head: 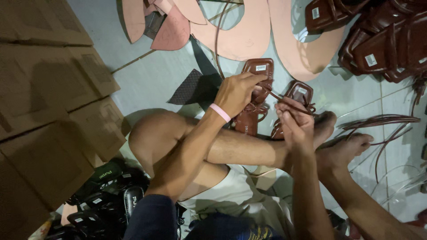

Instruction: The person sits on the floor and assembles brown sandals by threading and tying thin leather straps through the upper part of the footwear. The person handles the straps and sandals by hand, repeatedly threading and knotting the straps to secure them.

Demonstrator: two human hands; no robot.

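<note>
My left hand, with a pink band at the wrist, grips a brown square-toed sandal and its thin brown strap. My right hand pinches the same strap a little to the right, in front of a second brown sandal. Both sandals lie on the pale tiled floor beyond my crossed bare legs. My feet rest to the right.
Cardboard boxes fill the left. Pink sole-shaped cutouts lie at the top, a pile of brown sandals at top right. Loose brown straps lie at right. Black sandals are heaped at bottom left.
</note>
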